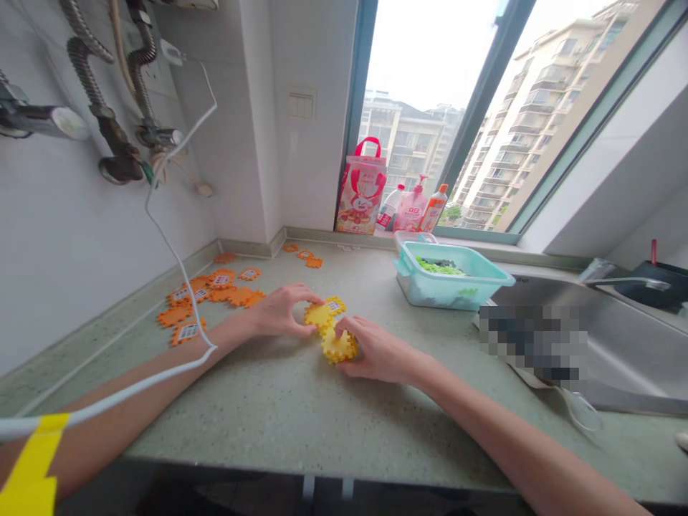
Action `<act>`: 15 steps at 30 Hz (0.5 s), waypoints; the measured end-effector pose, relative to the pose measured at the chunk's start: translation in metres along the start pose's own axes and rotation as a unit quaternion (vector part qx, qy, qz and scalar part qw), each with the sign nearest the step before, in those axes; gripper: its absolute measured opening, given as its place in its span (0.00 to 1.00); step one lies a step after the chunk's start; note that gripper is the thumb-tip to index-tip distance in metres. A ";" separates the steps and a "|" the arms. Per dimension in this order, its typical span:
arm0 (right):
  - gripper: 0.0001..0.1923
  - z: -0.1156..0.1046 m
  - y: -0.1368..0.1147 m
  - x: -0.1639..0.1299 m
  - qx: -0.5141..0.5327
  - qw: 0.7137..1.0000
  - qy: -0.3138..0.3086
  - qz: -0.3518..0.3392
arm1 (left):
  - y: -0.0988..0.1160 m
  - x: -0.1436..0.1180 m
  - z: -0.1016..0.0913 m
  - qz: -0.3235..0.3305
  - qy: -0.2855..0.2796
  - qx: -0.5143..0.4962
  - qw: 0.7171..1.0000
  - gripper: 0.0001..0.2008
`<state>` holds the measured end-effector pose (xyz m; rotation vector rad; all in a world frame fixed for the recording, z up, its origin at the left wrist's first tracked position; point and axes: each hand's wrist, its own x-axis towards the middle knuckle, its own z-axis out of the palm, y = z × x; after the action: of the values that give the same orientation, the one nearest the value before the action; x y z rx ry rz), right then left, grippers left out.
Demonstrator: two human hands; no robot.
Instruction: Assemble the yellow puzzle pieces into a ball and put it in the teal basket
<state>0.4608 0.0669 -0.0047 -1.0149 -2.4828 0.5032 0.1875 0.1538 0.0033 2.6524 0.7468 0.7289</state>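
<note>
Both of my hands meet at the middle of a speckled green counter (279, 408). My left hand (279, 309) grips a flat yellow puzzle piece (321, 314) with a small white label. My right hand (376, 351) grips a second yellow piece (337, 347) that touches the first from below and stands tilted against it. Several orange puzzle pieces (215, 294) of the same toothed shape, some with white labels, lie scattered on the counter to the left near the wall.
A teal plastic box (448, 285) with green and dark pieces stands right of my hands. Beyond it lies a steel sink (618, 337) with a tap. A pink bag (361, 188) and bottles (413, 209) stand on the window sill. A white cable (161, 236) hangs across my left arm.
</note>
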 end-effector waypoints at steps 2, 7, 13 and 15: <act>0.22 -0.001 0.004 0.000 -0.008 1.000 -0.002 -0.002 | 0.003 0.001 0.003 0.003 -0.011 0.002 1.000 0.22; 0.23 -0.013 0.020 -0.005 -0.045 0.999 -0.011 0.005 | 0.004 0.001 0.007 0.010 -0.043 0.021 0.999 0.22; 0.21 -0.034 0.039 -0.010 -0.042 0.997 0.062 0.003 | 0.006 0.001 0.011 -0.002 -0.060 0.018 0.998 0.22; 0.20 -0.036 0.039 -0.009 -0.025 0.995 0.100 -0.007 | 0.011 0.003 0.014 0.000 -0.065 0.014 0.998 0.22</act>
<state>0.5069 0.0924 0.0050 -1.0130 -2.3336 0.3190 0.2015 0.1447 -0.0031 2.6939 0.7267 0.5444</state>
